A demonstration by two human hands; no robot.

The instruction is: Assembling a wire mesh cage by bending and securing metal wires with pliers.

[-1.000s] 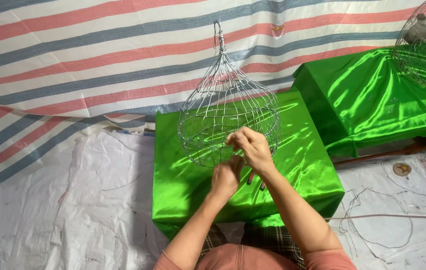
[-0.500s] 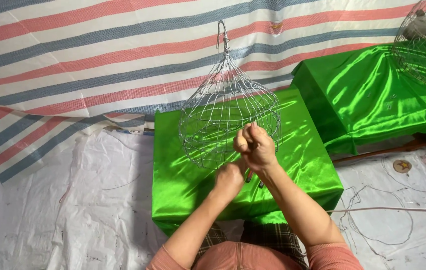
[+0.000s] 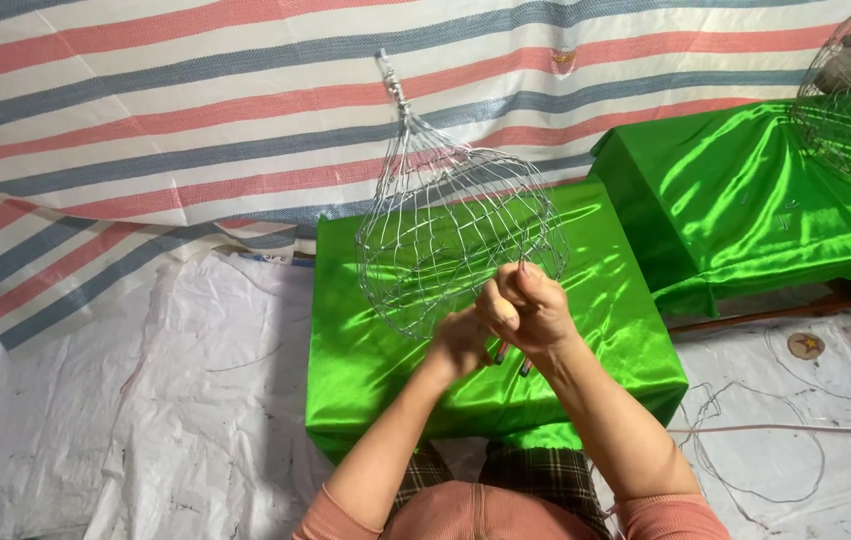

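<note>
Tilting leftward above the green satin tabletop (image 3: 376,340), the wire basket frame (image 3: 456,235) is gripped at its near rim by the right hand (image 3: 526,310), fist clenched round a small tool; the left hand (image 3: 458,342) pinches the wire beside it. Striped tarp (image 3: 146,120) hangs behind.

Place: a makeshift craft workshop, probably a tented or tarp-screened work spot.
Backdrop: a striped tarpaulin (image 3: 196,110) in red, white and blue-grey hangs as the wall.
Floor: white woven plastic sheeting (image 3: 146,420), creased and scuffed, covers the ground.
Benches: two low tables draped in shiny green satin cloth, one in front (image 3: 386,350), another to the right (image 3: 746,200).
Goods: a wire basket frame (image 3: 456,230) stands on the near table; a second wire cage (image 3: 850,100) sits on the far one.
Scraps: loose wire (image 3: 746,440) lies coiled on the sheeting, beside what may be a small round disc (image 3: 806,346).
</note>
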